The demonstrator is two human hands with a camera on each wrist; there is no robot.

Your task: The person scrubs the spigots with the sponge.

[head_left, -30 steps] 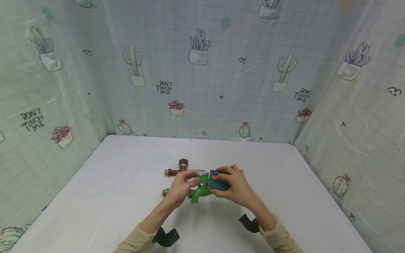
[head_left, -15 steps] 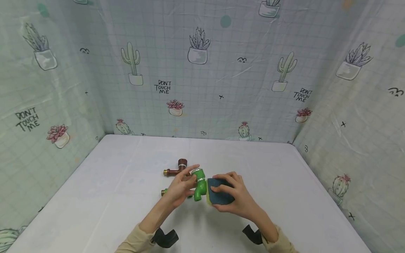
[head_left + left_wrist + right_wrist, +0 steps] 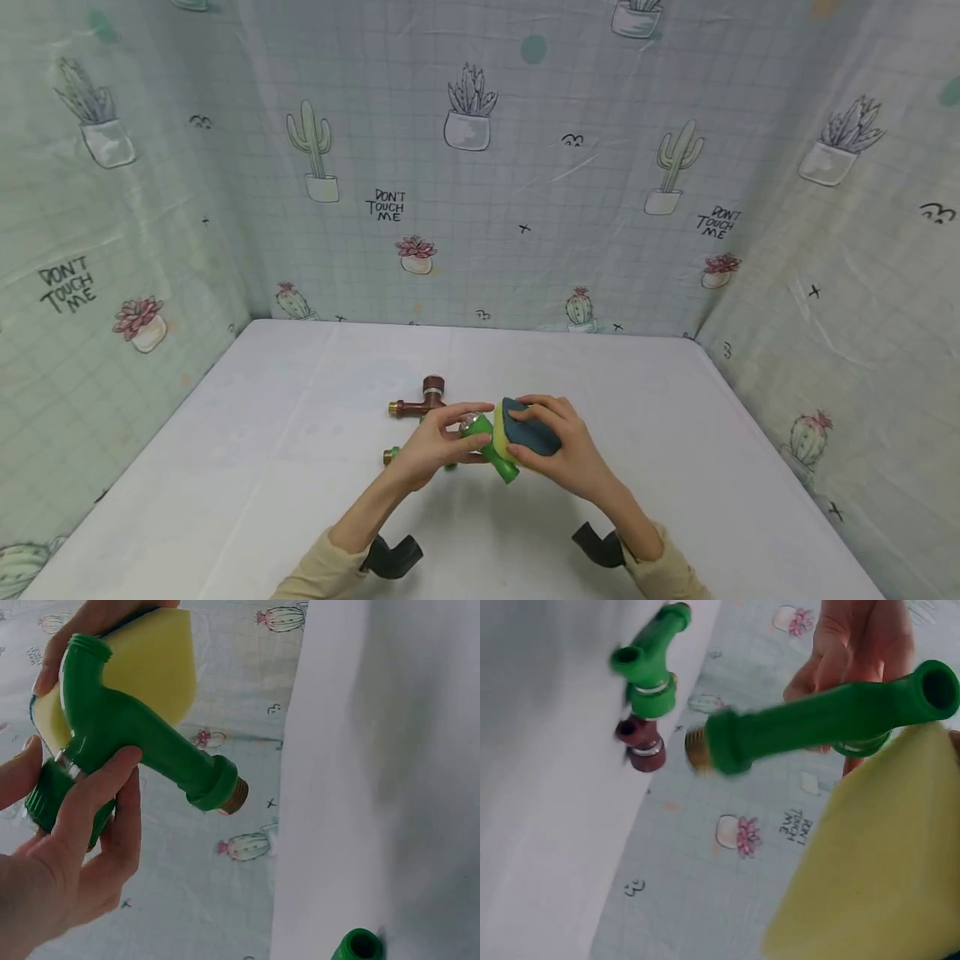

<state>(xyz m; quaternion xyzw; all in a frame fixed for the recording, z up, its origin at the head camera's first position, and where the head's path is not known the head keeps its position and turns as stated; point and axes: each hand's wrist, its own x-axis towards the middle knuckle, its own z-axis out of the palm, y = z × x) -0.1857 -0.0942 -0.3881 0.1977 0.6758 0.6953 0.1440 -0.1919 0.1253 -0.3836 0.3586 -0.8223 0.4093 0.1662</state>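
A green tap [image 3: 504, 467] with a threaded brass end is held above the table by my left hand [image 3: 431, 446]. Its fingers and thumb grip the ribbed knob, as the left wrist view shows. My right hand [image 3: 573, 450] grips a sponge [image 3: 534, 437], yellow on one side and dark blue on the other. In the left wrist view the sponge's yellow face [image 3: 154, 667] lies right behind the tap body [image 3: 150, 735], close to its spout. The right wrist view shows the yellow side [image 3: 877, 870] at the spout end; whether they touch is hard to tell.
On the white table [image 3: 300, 483], behind my left hand, lie a brown tap [image 3: 411, 408] and a second green tap [image 3: 391, 456], partly hidden. Cactus-print cloth [image 3: 465, 208] hangs at the back and sides. Black curved pieces [image 3: 395, 557] sit at both wrists.
The held tap has been turned, so its lower end now points down to the right. The sponge first dropped lower, then came back up and tilted, showing more yellow.
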